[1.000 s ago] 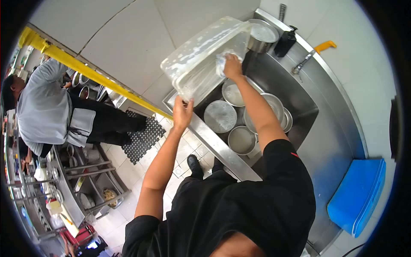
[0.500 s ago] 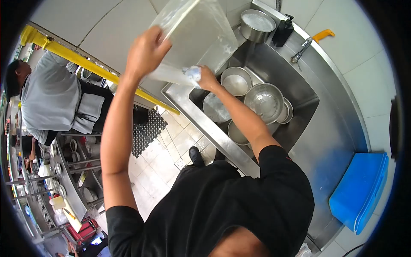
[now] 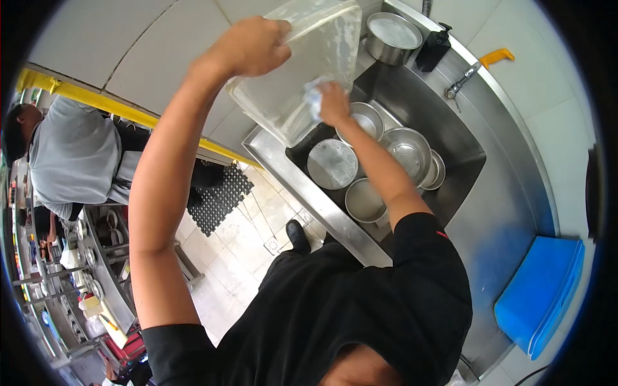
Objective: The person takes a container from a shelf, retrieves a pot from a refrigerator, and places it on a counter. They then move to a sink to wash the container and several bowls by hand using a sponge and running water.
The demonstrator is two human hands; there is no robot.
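Bright, fairly even light filled the view, and the pale floor (image 3: 225,293) below and left of the sink (image 3: 460,145) looked nearly washed out. The sink's basin was darker than its rim, which carried whitish glare. Right of it, the steel counter (image 3: 479,257) had a soft sheen and a hazy blue reflection. Over the sink's upper left, the right hand (image 3: 335,104) and white cloth (image 3: 314,98) were smeared by motion; the left hand (image 3: 257,48) was slightly soft. Far left of it, the shelves (image 3: 71,296) looked small and warped. Wide-angle distortion curved straight edges, and black vignetting rounded the sides.
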